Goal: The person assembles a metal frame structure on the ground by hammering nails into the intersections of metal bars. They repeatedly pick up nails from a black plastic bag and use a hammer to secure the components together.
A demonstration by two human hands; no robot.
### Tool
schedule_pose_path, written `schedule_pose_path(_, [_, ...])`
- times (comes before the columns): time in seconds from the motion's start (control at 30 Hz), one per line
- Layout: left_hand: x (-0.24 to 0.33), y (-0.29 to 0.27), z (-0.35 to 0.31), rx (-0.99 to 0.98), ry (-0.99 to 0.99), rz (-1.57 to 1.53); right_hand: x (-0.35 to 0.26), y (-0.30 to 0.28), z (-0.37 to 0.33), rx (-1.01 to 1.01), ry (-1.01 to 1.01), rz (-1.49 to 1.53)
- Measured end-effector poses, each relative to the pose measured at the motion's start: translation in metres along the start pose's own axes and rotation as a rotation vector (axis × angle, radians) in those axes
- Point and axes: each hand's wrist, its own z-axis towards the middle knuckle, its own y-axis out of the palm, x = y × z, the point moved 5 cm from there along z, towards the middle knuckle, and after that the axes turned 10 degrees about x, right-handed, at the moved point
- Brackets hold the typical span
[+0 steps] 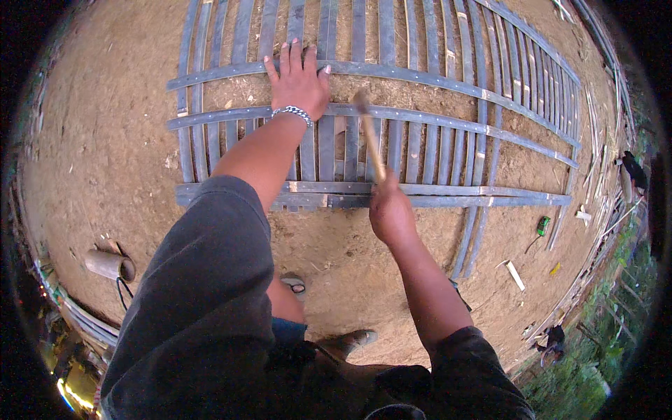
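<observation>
A panel of grey-painted, bamboo-like slats [420, 75] lies flat on the dirt ahead of me, its long crosspieces fixed over upright slats. My left hand [301, 82] rests on it, palm down with fingers spread, across the farther of two parallel crosspieces. A chain bracelet [294, 112] circles that wrist. My right hand [390, 210] is closed round the pale wooden handle of a hammer [373, 143], near the panel's near edge. The hammer's blurred head sits over the gap between the two crosspieces, right of my left hand. Whether it touches anything, I cannot tell.
Narrower slats [532, 59] continue at the far right. A short, thick tube [108, 266] lies at the left. To the right are a small green object [543, 225] and a white strip [515, 276]. Thin sticks [595, 175] line the right edge, beside green plants [581, 364].
</observation>
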Motion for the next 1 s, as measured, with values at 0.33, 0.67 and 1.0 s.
schedule_pose_path(0.33, [-0.001,-0.001,-0.003,0.032,-0.013,-0.049,0.134,0.000,-0.137,0.244,0.325,0.311])
schedule_pose_path(0.67, [-0.022,-0.016,-0.007,0.126,-0.072,-0.362,0.244,0.046,-0.274,0.371,0.346,-0.032])
schedule_pose_path(1.0, [0.002,-0.085,-0.181,-0.191,0.336,-0.399,0.269,0.041,-0.274,0.297,0.262,0.039])
